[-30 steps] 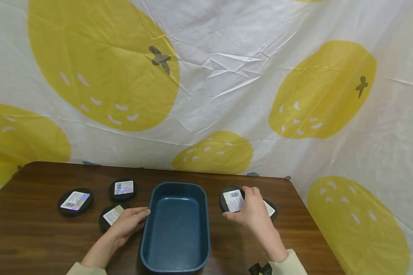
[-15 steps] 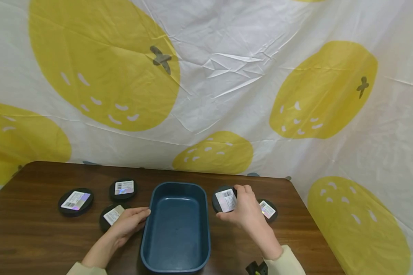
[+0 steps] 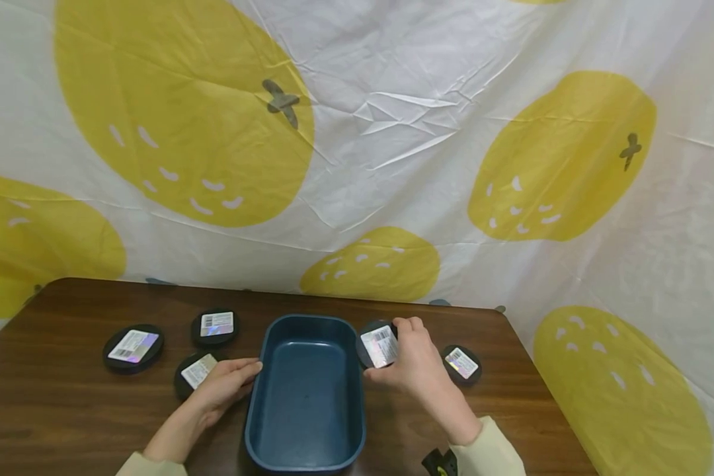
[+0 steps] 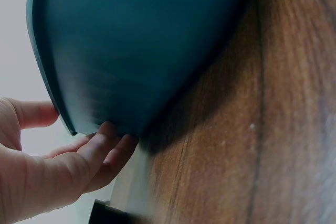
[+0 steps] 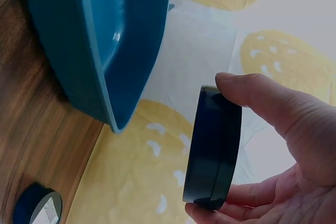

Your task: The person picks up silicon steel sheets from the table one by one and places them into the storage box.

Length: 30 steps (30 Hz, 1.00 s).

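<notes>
- Head view: the right hand grips a round black tin by its rim, label facing the camera, and has carried it leftward since a second ago, from beside the other tin on that side to just at the right rim of the blue tub. That other tin now lies uncovered on the table, to the right of the hand.
- The left hand has not moved: fingers straight, their tips against the tub's left wall, steadying it. Three more tins lie to its left; the nearest is just beside the knuckles (partly hidden by them).
- Judging by this drift, the lifted tin is on its way into the tub, which holds nothing yet.
- Left wrist view: the fingertips press on the tub under its rim, the thumb apart above.
- Right wrist view: thumb and fingers of the hand pinch the tin edge-on, clear of the table and close beside the tub's rim, not yet over its hollow.
</notes>
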Motion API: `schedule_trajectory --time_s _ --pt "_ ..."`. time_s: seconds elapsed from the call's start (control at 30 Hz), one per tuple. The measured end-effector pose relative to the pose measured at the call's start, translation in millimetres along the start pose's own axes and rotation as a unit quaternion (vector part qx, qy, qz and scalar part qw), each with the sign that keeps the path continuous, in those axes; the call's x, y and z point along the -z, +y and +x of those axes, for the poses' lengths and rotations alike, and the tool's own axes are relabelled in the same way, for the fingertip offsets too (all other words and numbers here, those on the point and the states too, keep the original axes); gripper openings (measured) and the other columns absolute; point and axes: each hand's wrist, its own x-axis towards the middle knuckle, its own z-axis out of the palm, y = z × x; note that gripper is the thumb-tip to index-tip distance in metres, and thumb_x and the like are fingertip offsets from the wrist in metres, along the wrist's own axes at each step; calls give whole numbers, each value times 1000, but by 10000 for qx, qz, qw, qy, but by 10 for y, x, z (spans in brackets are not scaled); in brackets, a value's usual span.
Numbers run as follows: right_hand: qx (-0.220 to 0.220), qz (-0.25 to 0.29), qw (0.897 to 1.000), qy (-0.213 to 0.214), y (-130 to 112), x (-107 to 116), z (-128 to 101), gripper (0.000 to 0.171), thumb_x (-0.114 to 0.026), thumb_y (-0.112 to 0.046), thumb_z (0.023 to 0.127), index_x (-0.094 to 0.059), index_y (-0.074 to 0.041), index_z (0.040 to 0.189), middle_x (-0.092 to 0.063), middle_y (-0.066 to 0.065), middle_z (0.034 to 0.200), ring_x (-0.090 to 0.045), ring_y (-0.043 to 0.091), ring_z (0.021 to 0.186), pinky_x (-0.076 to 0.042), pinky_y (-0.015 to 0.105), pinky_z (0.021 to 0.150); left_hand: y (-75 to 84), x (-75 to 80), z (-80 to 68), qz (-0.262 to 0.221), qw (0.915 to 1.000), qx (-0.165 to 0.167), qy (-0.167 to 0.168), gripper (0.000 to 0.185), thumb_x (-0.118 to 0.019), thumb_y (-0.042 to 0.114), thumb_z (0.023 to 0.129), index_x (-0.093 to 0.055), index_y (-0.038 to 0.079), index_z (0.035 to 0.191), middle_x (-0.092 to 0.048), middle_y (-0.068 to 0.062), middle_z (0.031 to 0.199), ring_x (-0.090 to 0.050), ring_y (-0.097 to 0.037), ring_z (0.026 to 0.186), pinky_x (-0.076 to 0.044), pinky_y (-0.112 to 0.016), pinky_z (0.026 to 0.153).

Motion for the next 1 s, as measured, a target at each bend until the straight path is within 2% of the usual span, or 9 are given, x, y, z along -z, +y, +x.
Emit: schedule_trajectory --time_s 0.27,0.5,0.8,1.0 --pt "136 167 9994 -262 -77 -36 17 86 -90 -29 55 -49 12 120 -52 19 106 -52 28 87 -50 40 72 -14 -8 7 -40 10000 9 7 46 -38 8 98 -32 -27 127 -41 -38 131 -43 -37 122 -38 -47 102" --pt "242 321 9981 -469 -146 -98 23 87 -91 -28 53 -50 11 119 -52 17 104 -52 25 82 -50 35 67 -171 100 90 -313 9984 -357 -321 60 -52 21 94 -34 -28 126 -48 -36 126 -51 -28 115 -43 -41 98" --pt "412 364 9963 -657 -248 -101 49 85 -91 -28 53 -51 9 117 -52 15 101 -52 23 82 -50 35 71 -8 -8 3 -44 10000 49 2 46 -36 7 99 -30 -28 128 -38 -40 132 -41 -38 123 -38 -46 101" --pt "516 561 9926 -942 -344 -96 59 84 -91 -28 54 -50 9 118 -50 13 101 -51 21 82 -50 35 71 10 -8 -10 -21 10000 29 -28 47 -37 7 98 -30 -28 127 -39 -40 132 -42 -35 122 -38 -45 101"
